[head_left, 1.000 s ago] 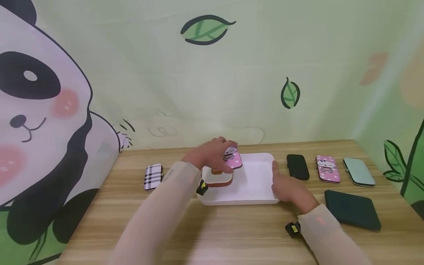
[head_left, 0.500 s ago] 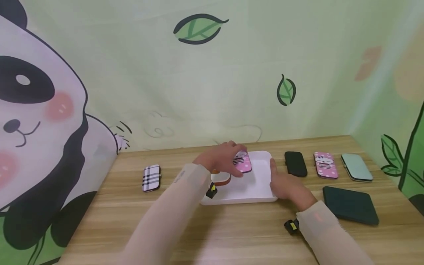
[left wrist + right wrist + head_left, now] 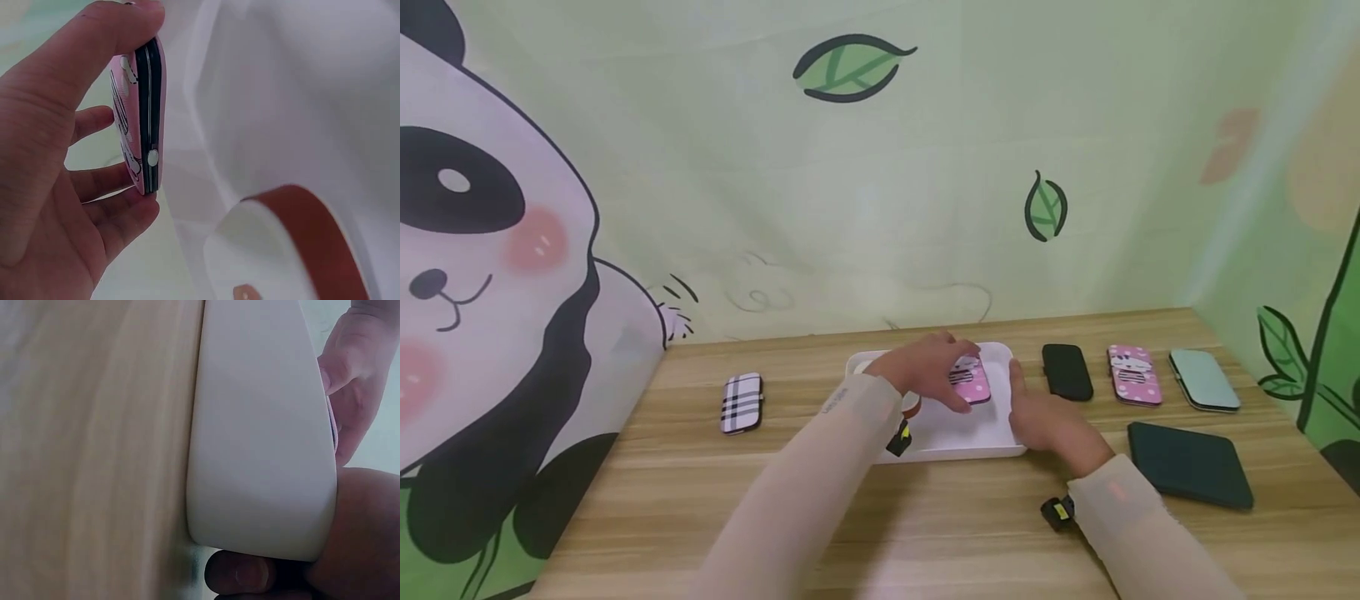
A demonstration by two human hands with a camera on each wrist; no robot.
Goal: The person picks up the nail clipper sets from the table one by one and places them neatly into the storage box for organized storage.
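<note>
My left hand [image 3: 928, 371] grips a small pink clasp case [image 3: 972, 383] with a cat print, thumb on the near edge and fingertips on the far edge. In the left wrist view, the case's dark seam and round white catch [image 3: 152, 157] show. The case is over the right half of a white tray [image 3: 955, 442]. A white-topped item with a brown side [image 3: 256, 244] sits in the tray's left part, mostly hidden by my left hand in the head view. My right hand [image 3: 1052, 421] holds the tray's right end, thumb at the rim, fingers against the outside.
Right of the tray lie a black case [image 3: 1067, 372], another pink cat-print case [image 3: 1134, 375] and a pale green case [image 3: 1205, 379]. A larger dark flat case [image 3: 1191, 465] is nearer. A plaid case [image 3: 742, 403] lies far left. A printed curtain [image 3: 737, 192] hangs behind the table.
My left hand has carried the pink case rightward across the tray, lowering it a little. My right hand stays at the tray's right end.
</note>
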